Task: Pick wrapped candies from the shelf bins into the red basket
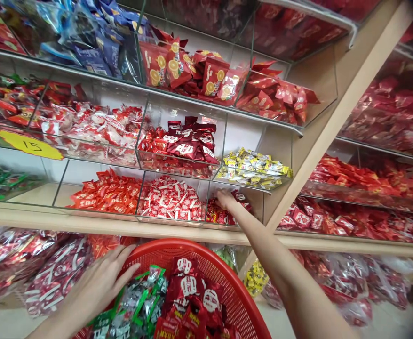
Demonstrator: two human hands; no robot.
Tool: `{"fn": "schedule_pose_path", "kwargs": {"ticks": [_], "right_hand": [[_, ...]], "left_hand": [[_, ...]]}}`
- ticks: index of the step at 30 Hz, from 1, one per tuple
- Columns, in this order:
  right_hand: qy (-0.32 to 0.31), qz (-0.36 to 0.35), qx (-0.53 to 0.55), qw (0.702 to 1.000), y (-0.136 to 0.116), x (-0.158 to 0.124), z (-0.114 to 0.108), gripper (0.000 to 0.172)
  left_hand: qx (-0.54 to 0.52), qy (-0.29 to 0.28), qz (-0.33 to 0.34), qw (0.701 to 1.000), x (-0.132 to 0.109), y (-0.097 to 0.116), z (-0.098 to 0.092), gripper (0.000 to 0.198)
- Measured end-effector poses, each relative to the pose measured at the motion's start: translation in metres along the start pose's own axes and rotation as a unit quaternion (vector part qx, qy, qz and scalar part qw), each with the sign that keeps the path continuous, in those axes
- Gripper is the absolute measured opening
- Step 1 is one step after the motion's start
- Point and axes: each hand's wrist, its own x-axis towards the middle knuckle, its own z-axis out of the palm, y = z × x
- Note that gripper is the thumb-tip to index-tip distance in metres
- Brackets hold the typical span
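Observation:
My left hand (102, 278) is at the left rim of a red plastic basket (240, 278), its thumb on the inner side and its fingers over the edge. Inside the basket lie green-and-clear packets (136, 301) on the left and dark red packets (188, 287) on the right. My right arm stretches forward to the shelf. At its end, my right hand (225, 199) reaches into a bottom-row bin of red packets (218, 215), touching or just above them. Its fingertips are small and partly hidden, so I cannot make out a hold.
Clear dividers split the shelves into bins of wrapped sweets. Yellow-and-white sweets (256, 165) sit right above my right hand; red-and-white sweets (173, 200) fill the bin to its left. A wooden upright (298, 174) stands to the right. A yellow tag (30, 144) reads 15. Bagged stock (60, 273) lies below.

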Motion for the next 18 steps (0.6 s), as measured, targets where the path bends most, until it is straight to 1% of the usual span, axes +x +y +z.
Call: {"fn": "schedule_pose_path", "kwargs": {"ticks": [3,5,9,11,14,16,18], "right_hand": [[-0.001,0.012,-0.018,1.000,-0.007,0.012,0.013,0.030],[0.004,0.017,-0.025,1.000,-0.009,0.017,0.019,0.030],[0.029,0.018,-0.033,0.999,-0.012,0.015,0.019,0.033],[0.065,0.011,-0.042,0.997,-0.012,0.007,0.014,0.034],[0.121,-0.010,-0.076,0.990,-0.007,-0.013,0.005,0.035],[0.136,-0.009,-0.101,0.985,0.002,-0.029,-0.001,0.035],[0.135,0.019,-0.118,0.984,0.014,-0.044,-0.007,0.036]], "left_hand": [[0.001,0.023,0.012,1.000,0.002,-0.003,0.005,0.062],[0.004,0.035,0.019,0.999,0.002,-0.007,0.012,0.061],[0.021,0.045,0.024,0.998,0.002,-0.017,0.025,0.061],[0.029,0.056,0.034,0.997,0.002,-0.019,0.028,0.061],[0.035,0.068,0.038,0.996,0.001,-0.019,0.028,0.063],[0.028,0.057,0.031,0.997,0.002,-0.016,0.025,0.064],[0.023,0.048,0.026,0.998,0.002,-0.012,0.022,0.065]]}}
